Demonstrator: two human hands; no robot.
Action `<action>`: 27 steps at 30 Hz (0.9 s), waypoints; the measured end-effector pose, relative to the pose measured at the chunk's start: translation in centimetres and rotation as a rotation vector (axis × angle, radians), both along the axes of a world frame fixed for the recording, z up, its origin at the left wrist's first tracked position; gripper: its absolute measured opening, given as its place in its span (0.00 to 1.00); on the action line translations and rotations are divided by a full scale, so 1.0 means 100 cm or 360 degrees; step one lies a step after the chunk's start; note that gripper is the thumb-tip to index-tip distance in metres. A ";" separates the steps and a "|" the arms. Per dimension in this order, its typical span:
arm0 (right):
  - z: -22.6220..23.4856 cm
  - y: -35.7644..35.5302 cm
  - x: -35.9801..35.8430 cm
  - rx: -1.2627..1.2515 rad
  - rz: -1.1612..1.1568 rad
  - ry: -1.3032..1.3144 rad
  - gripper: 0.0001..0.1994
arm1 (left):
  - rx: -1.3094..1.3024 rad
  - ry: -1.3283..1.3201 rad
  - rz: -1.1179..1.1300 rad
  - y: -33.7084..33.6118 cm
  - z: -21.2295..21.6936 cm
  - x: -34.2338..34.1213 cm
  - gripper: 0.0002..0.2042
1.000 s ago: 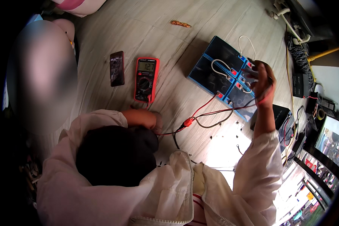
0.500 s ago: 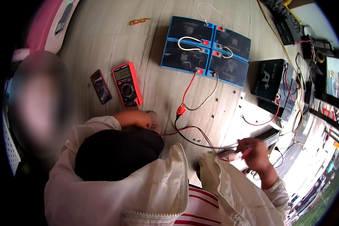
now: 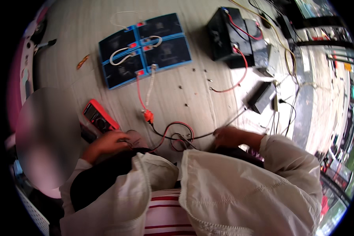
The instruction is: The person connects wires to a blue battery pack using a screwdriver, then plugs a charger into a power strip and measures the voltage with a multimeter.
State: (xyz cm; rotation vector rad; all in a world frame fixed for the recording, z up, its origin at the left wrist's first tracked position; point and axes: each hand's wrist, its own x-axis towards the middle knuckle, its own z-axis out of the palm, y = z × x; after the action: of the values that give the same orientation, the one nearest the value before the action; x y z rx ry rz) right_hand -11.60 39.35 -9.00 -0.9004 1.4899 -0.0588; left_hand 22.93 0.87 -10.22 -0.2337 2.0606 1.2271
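My right hand (image 3: 227, 137) has its fingers curled at a black cable (image 3: 202, 136), which runs from a red connector (image 3: 148, 116) toward a black charger box (image 3: 262, 97). My left hand (image 3: 113, 142) is closed beside a red multimeter (image 3: 100, 116); a thin dark piece shows at its fingertips, too blurred to name. Thin red and black leads (image 3: 181, 125) lie looped on the floor between my hands. Four-block blue-edged battery pack (image 3: 167, 49), in several joined blocks, lies ahead, linked by white jumper wires (image 3: 120, 55). A red wire (image 3: 139, 91) and a white wire (image 3: 149, 88) join it to the connector.
Larger black batteries (image 3: 228, 37) with red wires stand at the right. Several small screws (image 3: 180, 87) are scattered on the floor. A dark phone (image 3: 88, 133) lies partly hidden by the multimeter. A twisted orange object (image 3: 83, 61) rests at the far left. Cables (image 3: 291, 59) run along the right.
My view has turned right. My right hand has moved inward, from a red piece to the black cable. My left hand now shows beside the multimeter, and the thin leads have fallen into loops.
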 end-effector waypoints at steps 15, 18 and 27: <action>-0.068 0.131 -0.061 -0.0232 -0.0824 0.0633 0.12 | -0.1348 0.0350 0.0441 0.076 0.280 -0.158 0.20; -0.065 0.102 -0.047 -0.0340 -0.0784 0.0534 0.08 | -0.1025 0.0210 0.0843 0.104 0.280 -0.171 0.19; -0.078 0.072 -0.057 -0.0722 0.0321 0.0872 0.04 | -0.1016 -0.0011 0.1052 0.119 0.266 -0.164 0.21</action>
State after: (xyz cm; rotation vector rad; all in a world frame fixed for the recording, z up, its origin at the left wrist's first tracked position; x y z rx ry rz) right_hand -17.34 46.51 -16.81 -1.5166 1.9200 0.0007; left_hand 6.56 12.76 16.34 -1.2906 2.3989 0.8478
